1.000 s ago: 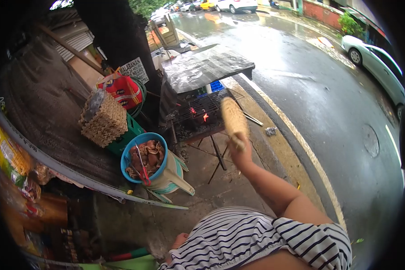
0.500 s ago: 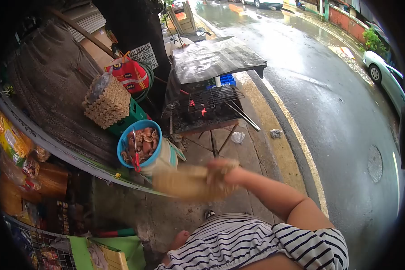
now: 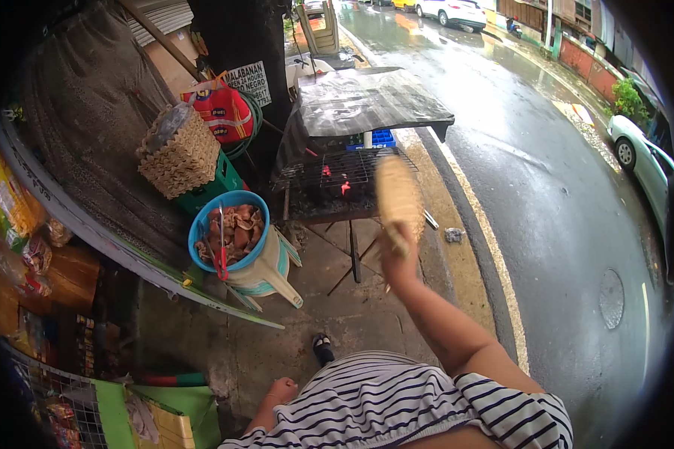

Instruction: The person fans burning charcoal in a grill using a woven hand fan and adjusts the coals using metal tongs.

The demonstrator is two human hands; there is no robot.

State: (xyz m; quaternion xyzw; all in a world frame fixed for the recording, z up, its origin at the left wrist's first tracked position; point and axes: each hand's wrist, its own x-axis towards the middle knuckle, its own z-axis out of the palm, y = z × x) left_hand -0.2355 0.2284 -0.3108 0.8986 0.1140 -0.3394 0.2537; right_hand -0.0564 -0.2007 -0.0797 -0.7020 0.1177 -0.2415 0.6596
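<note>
My right hand (image 3: pixel 398 253) is wrapped round the handle of a woven hand fan (image 3: pixel 398 196), its blade raised in front of the grill's right side. Behind the fan, the wire grill rack (image 3: pixel 329 166) lies over dark charcoal with glowing red embers (image 3: pixel 345 188). My left hand (image 3: pixel 283 390) hangs low beside my striped shirt, its fingers loosely curled and nothing visible in them. To the left, a blue basin (image 3: pixel 196 241) of raw meat (image 3: pixel 241 228) stands on a white and green plastic stool (image 3: pixel 266 278). Red-handled tongs (image 3: pixel 222 263) rest in the basin.
A grey sheet (image 3: pixel 374 101) covers the far part of the grill stand. A woven basket (image 3: pixel 176 157) sits on a green crate (image 3: pixel 210 183), near a red bag (image 3: pixel 219 116). The wet road (image 3: pixel 517 172) runs along the right, with a parked car (image 3: pixel 644 153). Shop goods (image 3: pixel 22 217) line the left.
The fan has swung from low near the stool, where it was blurred, up and rightward to the grill. My view has shifted slightly, and a sandaled foot shows further forward.
</note>
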